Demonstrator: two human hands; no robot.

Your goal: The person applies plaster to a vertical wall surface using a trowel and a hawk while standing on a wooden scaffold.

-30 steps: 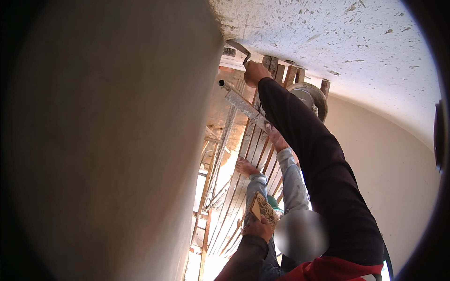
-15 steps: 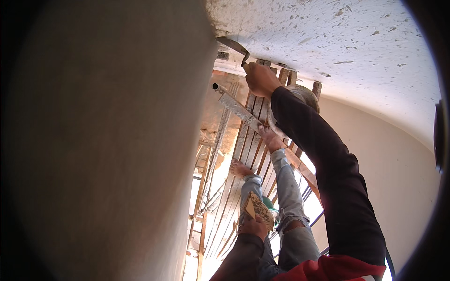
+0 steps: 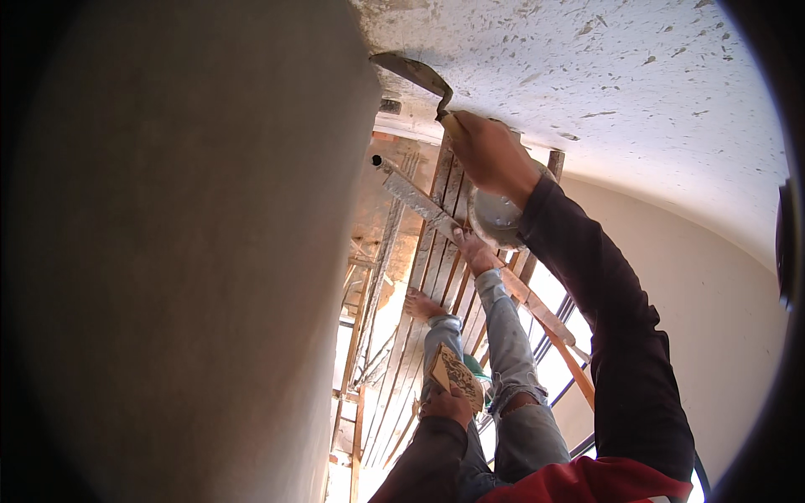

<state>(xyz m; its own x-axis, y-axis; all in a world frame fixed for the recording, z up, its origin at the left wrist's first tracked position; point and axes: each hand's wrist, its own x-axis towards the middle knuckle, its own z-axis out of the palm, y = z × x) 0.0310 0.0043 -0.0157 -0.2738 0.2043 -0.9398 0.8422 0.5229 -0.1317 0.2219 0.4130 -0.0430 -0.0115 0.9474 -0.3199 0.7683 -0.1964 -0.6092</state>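
Note:
My right hand is closed round the handle of a pointing trowel. Its dark blade lies along the pale, speckled surface, the tip at the corner where that surface meets the smooth grey-beige wall. Low in the view, close to my legs, my left hand grips a flat tan block with a mottled, dark-streaked face. I cannot make out exactly what kind of tool the block is. A round bucket with greyish contents stands below my right wrist, partly hidden by it.
My bare feet stand on a scaffold of narrow planks. A long mortar-smeared bar lies across the planks near the bucket. Something green shows behind the tan block. Scaffold poles rise at the left; a curved wall bounds the right.
The trowel blade has shifted slightly left and up along the corner, showing more of its face. My right forearm has swung right, uncovering more of the bucket. My left hand keeps its grip.

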